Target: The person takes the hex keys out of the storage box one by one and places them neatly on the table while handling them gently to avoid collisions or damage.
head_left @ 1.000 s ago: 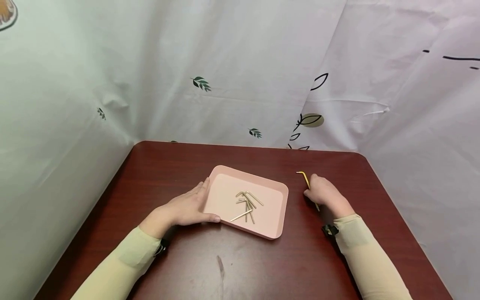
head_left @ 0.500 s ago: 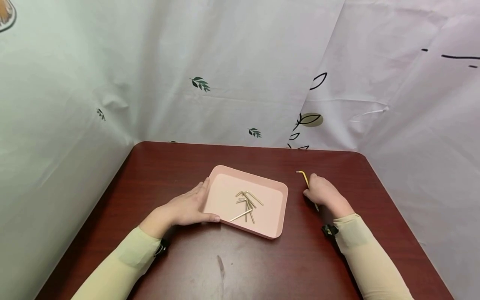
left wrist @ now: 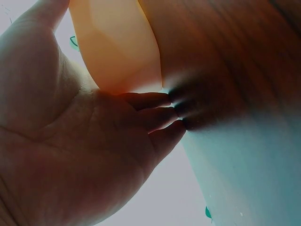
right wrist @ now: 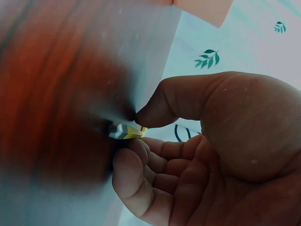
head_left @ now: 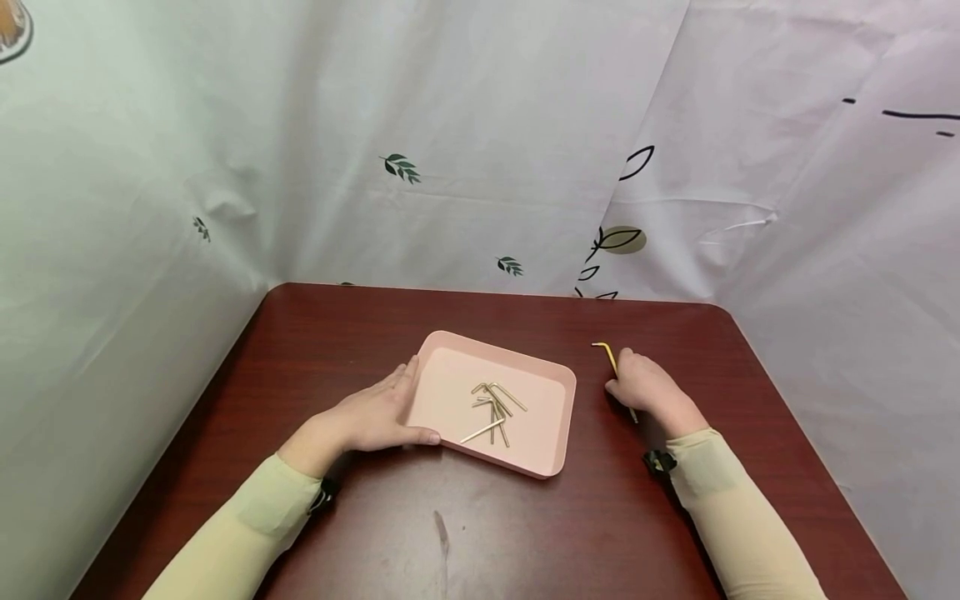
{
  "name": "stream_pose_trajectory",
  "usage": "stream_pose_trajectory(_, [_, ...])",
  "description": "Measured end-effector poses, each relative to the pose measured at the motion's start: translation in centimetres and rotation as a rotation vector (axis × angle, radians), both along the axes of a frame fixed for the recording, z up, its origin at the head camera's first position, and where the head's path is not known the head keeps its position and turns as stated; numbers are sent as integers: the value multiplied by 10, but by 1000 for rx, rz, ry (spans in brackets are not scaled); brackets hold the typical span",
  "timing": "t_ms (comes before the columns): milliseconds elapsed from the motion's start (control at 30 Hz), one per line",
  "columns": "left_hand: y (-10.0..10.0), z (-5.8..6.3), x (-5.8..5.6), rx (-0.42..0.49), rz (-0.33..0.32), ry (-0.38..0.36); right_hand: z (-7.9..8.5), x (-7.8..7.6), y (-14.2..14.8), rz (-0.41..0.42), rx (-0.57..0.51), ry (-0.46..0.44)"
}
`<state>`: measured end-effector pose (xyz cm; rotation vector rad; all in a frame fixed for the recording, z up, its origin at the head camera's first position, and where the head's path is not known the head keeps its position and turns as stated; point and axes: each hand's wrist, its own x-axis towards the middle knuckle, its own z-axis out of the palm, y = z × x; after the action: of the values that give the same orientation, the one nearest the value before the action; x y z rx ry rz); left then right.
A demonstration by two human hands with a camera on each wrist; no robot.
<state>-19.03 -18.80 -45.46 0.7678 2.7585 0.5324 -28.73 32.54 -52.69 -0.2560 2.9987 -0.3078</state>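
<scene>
A shallow pink tray point(head_left: 540, 425) stands slightly turned on the table, with several gold-coloured hex keys point(head_left: 482, 430) lying across one another in it. My left hand point(head_left: 371, 418) rests along the tray's left side, fingers straight against the wall and thumb by the near corner. In the left wrist view, the tray's wall point(left wrist: 117, 42) shows between thumb and fingers. To the right of the tray, my right hand point(head_left: 648, 387) pinches a yellow hex key point(head_left: 611, 358) low at the tabletop. Its bent end points away and left; the right wrist view shows its near end point(right wrist: 126, 131) between thumb and fingers.
The dark reddish-brown table point(head_left: 360, 325) has rounded far corners and a faint streak point(head_left: 441, 533) near the front. A pale patterned curtain point(head_left: 465, 125) encloses it at the back and both sides. Bare tabletop separates the tray from the right hand.
</scene>
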Motion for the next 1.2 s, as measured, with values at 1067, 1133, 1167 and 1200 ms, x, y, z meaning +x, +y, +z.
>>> stream_pose_trajectory(1067, [0, 6, 2, -8, 12, -22, 84, 55, -64, 16, 24, 13])
stream_pose_trajectory(1133, [0, 5, 2, -4, 15, -25, 84, 55, -65, 34, 16, 16])
stream_pose_trajectory(1167, [0, 5, 2, -4, 15, -26, 85, 55, -66, 42, 11, 17])
stream_pose_trajectory(1200, [0, 5, 2, -4, 17, -27, 85, 56, -66, 51, 6, 21])
